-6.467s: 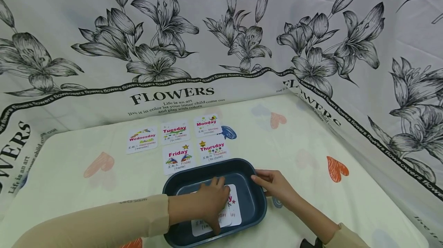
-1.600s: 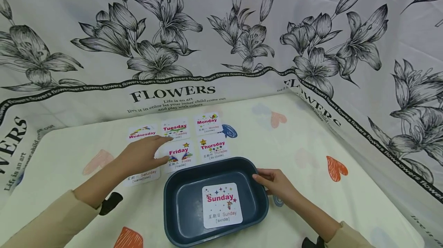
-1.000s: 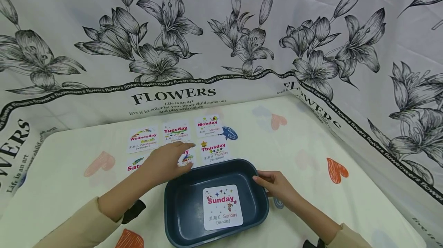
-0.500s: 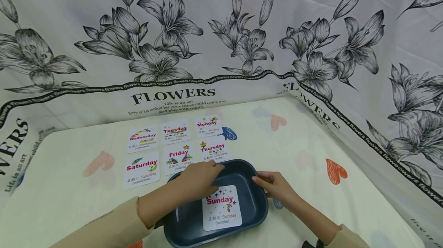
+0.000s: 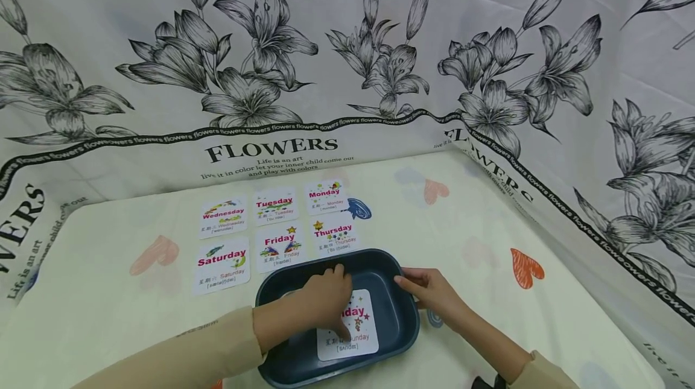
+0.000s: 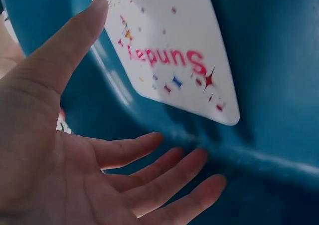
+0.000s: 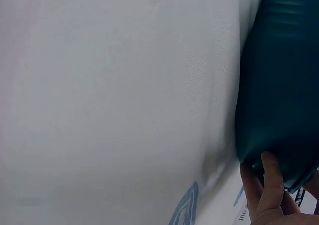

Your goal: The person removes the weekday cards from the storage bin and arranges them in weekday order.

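A dark blue plastic basin [image 5: 395, 335] stands on the bed-like surface. Inside it lies one white card reading Sunday [image 5: 364, 332], face up. My left hand [image 5: 326, 301] reaches over this card, partly covering its print. In the left wrist view the thumb [image 6: 92, 23] lies at the edge of the Sunday card [image 6: 169, 40], while the other fingers are spread apart beyond it. At the basin's right side, my right hand [image 5: 434, 292] holds the rim between thumb and fingers. The right wrist view shows fingertips [image 7: 269, 160] against the outer wall of the basin [image 7: 284, 85].
Six day cards lie in two rows behind the basin: Wednesday [image 5: 223, 218], Tuesday [image 5: 276, 205] and Monday [image 5: 326, 197] at the back, Saturday [image 5: 221, 265], Friday [image 5: 279, 246] and Thursday [image 5: 335, 234] in front. A flower-print curtain [image 5: 347, 45] borders the cream heart-print cloth [image 5: 467, 208].
The Saturday card has come out of the basin and lies left of Friday. My left hand has swung from there back right into the basin. The right hand stays on the rim.
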Demonstrator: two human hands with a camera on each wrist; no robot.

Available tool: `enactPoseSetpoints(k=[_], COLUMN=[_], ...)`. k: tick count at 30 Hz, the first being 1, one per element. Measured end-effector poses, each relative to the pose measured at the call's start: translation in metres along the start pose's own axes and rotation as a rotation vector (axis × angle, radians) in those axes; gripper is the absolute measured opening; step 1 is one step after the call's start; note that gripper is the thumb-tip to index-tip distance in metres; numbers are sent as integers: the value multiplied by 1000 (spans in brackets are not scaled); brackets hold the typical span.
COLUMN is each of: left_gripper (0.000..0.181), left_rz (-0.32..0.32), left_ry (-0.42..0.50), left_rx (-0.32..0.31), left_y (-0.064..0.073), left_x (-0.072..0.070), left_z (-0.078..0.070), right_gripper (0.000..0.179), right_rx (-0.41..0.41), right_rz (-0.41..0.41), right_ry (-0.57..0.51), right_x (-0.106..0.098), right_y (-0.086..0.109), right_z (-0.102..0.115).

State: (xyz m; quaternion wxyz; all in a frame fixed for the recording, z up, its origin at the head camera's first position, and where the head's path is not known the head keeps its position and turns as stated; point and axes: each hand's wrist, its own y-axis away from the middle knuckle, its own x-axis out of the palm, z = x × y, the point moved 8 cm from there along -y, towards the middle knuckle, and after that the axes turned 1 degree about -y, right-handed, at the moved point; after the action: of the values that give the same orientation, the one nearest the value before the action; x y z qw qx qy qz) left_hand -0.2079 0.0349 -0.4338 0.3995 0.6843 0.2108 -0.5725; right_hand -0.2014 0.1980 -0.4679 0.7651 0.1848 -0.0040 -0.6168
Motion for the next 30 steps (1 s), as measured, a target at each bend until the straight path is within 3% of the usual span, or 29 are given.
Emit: enactPoseSetpoints(k=[13,20,30], left_gripper=[113,105,101], left_rz=[1,18,30], left_ry=[-132,-69,1], left_rx=[63,86,71], left_y=[-4,-1,-3], left_x=[22,18,20], left_z=[-14,-19,-20], right_gripper=[58,58,57], right_rx=[0,-4,-12], right_rz=[-6,-10,7], right_ry=[3,11,19], right_x=[0,0,1], right_y=[-1,0,-1], right_z=[-1,1,0])
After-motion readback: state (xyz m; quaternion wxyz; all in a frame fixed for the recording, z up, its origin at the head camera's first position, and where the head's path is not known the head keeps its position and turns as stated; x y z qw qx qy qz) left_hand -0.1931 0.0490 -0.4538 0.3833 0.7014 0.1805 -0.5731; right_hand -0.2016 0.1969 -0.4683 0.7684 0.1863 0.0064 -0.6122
